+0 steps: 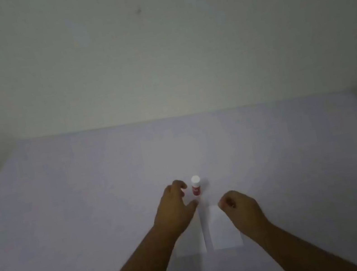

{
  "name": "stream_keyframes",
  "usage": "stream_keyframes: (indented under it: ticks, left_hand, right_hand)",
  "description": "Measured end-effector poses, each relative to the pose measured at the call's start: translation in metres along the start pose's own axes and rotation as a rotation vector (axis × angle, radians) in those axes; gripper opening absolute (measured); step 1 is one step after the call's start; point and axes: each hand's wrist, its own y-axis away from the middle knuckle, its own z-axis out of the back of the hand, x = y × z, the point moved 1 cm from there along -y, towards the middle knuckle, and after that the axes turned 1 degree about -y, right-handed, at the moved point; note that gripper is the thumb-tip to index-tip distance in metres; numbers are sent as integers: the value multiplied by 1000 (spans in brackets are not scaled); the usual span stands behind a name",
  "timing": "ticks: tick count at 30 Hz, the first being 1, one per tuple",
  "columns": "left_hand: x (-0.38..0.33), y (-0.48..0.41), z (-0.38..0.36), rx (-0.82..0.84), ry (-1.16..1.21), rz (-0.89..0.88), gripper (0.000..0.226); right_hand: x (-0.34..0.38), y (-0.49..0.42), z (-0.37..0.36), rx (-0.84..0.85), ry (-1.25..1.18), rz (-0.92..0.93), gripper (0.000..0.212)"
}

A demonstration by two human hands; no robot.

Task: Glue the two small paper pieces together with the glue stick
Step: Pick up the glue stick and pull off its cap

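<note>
**A:** What do you have on the head view?

**B:** I see a pale table (67, 214) running up to a plain wall (156, 43). Its far edge meets the wall; its left edge slants away toward a dark corner at the far left. The glue stick (196, 186) stands upright near the middle, white cap on, red body below.

**A:** And the hands?

**B:** My left hand (175, 210) sits just left of the glue stick, fingers spread and curved toward it, thumb low and close to its base. It is released, gripping nothing; I cannot tell whether the thumb touches the stick. My right hand (240, 210) is near and to the right, fingers curled into a loose fist. It looks clenched, but I cannot tell if anything is pinched inside.

**A:** The papers?

**B:** Two small white pieces lie flat side by side, nearer than the stick. The left paper (191, 240) is partly under my left wrist; the right paper (224, 230) has its far right corner under my right hand. A narrow gap runs between their inner edges, and their near edges line up.

**A:** Room to move?

**B:** Wide bare table left, right and beyond the stick.
</note>
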Motion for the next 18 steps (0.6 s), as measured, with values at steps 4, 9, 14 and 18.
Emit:
stream_keyframes:
  ticks: [4,9,14,18]
  left_hand:
    - [-16,-32,-6,-29,111,-24,63]
    - [-15,-46,-16,1,107,-9,35]
    - [-13,-45,-9,-14,272,36,9]
    - [-17,-44,4,44,459,55,21]
  right_hand:
    - [5,-23,-2,-22,-111,-38,12]
    - [0,-39,-11,-12,-148,-69,14]
    - [-3,-44,-14,-25,-256,-132,24]
    - [4,-43,-13,-20,-509,-319,28]
